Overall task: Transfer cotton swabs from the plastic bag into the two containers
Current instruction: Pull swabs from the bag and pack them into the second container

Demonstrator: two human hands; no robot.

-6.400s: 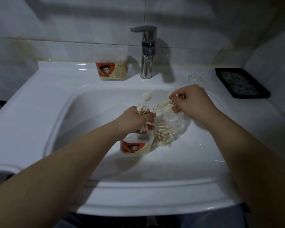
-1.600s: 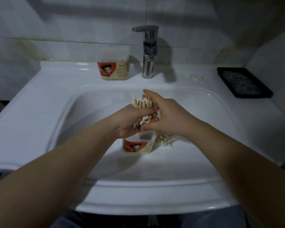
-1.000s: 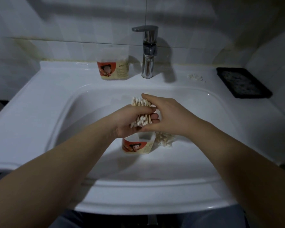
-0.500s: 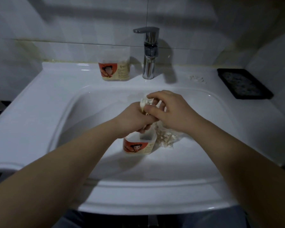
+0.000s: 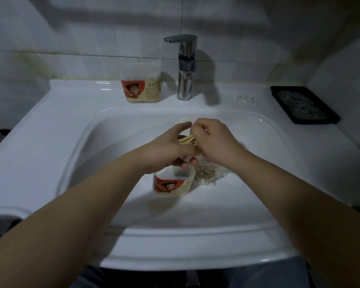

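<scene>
A bundle of wooden-stick cotton swabs [image 5: 188, 140] lies sideways between my two hands above the sink basin. My left hand [image 5: 168, 150] cups it from the left with fingers curled under. My right hand [image 5: 213, 140] grips it from the right with curled fingers. Just below them an open clear container with a red cartoon label [image 5: 172, 182] stands in the basin. To its right lies the clear plastic bag [image 5: 208, 175] holding more swabs. A second container with the same label [image 5: 142, 88] stands on the ledge left of the tap.
A chrome tap [image 5: 185, 67] rises at the back of the white sink [image 5: 71, 121]. A small round white piece [image 5: 182, 120] lies in the basin behind my hands. A black tray [image 5: 303, 104] sits on the right ledge, with white crumbs [image 5: 245, 99] beside it.
The swab bundle stood upright in my left hand a second ago; it now lies sideways. My right hand has curled over it from the right.
</scene>
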